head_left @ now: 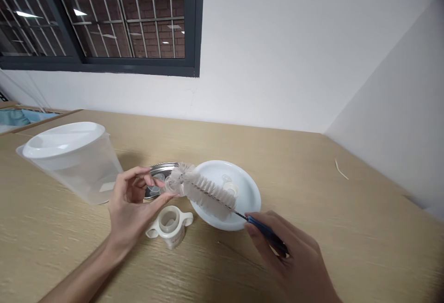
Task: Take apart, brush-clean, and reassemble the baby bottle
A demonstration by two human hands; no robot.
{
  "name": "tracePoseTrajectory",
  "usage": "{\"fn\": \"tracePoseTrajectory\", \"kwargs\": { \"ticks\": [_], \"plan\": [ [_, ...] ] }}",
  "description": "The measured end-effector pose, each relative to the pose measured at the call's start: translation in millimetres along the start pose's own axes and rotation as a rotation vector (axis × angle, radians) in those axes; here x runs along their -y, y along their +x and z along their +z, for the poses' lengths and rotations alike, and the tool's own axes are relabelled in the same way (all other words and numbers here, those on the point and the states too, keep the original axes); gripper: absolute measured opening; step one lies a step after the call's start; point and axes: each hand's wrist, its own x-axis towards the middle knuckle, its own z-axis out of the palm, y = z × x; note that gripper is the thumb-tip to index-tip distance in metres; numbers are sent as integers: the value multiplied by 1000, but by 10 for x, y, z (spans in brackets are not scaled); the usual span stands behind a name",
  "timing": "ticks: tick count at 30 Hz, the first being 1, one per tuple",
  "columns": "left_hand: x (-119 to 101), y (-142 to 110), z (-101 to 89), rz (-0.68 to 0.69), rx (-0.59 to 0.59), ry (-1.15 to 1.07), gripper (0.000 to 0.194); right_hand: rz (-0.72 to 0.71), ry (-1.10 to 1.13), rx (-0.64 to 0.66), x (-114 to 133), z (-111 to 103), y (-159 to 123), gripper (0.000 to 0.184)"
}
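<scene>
Brush [210, 195] – R hand [294, 256], clear pc [170, 186] – L hand [130, 210]

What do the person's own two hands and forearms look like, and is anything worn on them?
Both the left hand and the right hand are bare, with slender fingers; no gloves, rings or markings can be seen. The left forearm shows no sleeve, watch or bracelet. The right forearm is mostly out of view.
</scene>
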Motion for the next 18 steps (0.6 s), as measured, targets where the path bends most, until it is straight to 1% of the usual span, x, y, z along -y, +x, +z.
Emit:
{"fn": "tracePoseTrajectory", "kwargs": {
  "ticks": [4, 7, 13, 16, 18],
  "plan": [
    [-12, -7, 5, -14, 12, 12, 57, -32, 14, 16, 6, -13, 0, 8],
    [-7, -20, -7, 13, 18, 23, 56, -71, -6, 20, -2, -21, 0, 10],
    [37, -52, -43, 103, 71, 27, 61, -148, -80, -27, -30, -41, -17, 14],
    [43, -58, -41, 151, 97, 36, 65, -189, -129, -58, -66, -104, -8, 19],
    [37, -57, -30, 155, 102, 39, 66, -226, -215, -87, -108, -161, 11, 21]
  ]
}}
